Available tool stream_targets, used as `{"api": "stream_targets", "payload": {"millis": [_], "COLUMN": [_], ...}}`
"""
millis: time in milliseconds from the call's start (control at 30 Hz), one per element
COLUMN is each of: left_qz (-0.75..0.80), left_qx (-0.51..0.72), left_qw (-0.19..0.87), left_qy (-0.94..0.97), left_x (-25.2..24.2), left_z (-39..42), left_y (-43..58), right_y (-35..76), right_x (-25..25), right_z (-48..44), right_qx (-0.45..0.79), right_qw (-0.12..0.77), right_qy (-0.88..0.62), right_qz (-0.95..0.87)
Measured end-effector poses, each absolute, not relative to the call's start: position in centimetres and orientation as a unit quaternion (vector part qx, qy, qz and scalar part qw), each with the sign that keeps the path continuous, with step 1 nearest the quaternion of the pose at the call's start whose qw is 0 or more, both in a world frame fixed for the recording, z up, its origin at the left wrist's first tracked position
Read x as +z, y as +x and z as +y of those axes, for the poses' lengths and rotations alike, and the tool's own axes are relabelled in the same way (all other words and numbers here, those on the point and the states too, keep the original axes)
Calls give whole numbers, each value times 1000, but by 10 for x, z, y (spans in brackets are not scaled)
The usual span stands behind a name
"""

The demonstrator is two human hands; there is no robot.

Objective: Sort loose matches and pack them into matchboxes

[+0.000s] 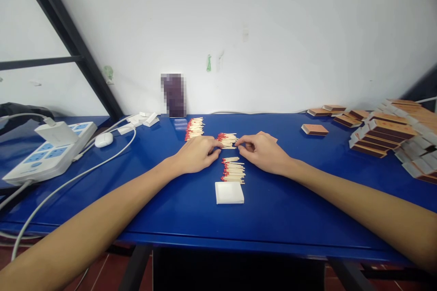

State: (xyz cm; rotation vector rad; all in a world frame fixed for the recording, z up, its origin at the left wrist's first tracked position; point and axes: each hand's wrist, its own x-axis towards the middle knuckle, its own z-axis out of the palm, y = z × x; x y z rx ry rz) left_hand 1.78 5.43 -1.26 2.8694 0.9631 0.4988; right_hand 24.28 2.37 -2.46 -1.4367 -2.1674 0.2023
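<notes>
My left hand (198, 153) and my right hand (262, 151) rest on the blue table (177, 209), fingers curled, pinching from both sides a small row of red-tipped matches (228, 140). A second row of matches (233, 171) lies just in front of the hands, between my wrists. Nearer to me sits a white matchbox tray (229, 192). A further pile of matches (194, 128) lies behind my left hand. A brown matchbox sleeve (271, 136) shows partly behind my right hand.
Stacks of brown matchboxes (385, 134) fill the right side, with single boxes (314, 129) nearer the middle. At the left lie a white power strip (48, 152) with a charger, cables, and a white earbud case (104, 139). A wall stands behind.
</notes>
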Motion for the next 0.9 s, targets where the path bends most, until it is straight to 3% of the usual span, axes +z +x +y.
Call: {"api": "stream_targets", "payload": {"millis": [367,567,900], "left_qz": [312,343,346], "left_qx": [216,225,199], "left_qw": [150,49,5], "left_qy": [913,910,917], "left_x": [-14,-14,-16], "left_z": [51,58,59], "left_y": [18,14,12], "right_y": [248,246,244], "right_x": [-24,-25,-24], "right_z": [20,21,22], "right_qx": [182,150,114], "right_qw": [244,272,249], "right_qy": [-413,-442,-449], "right_qz": [-859,-842,-851]}}
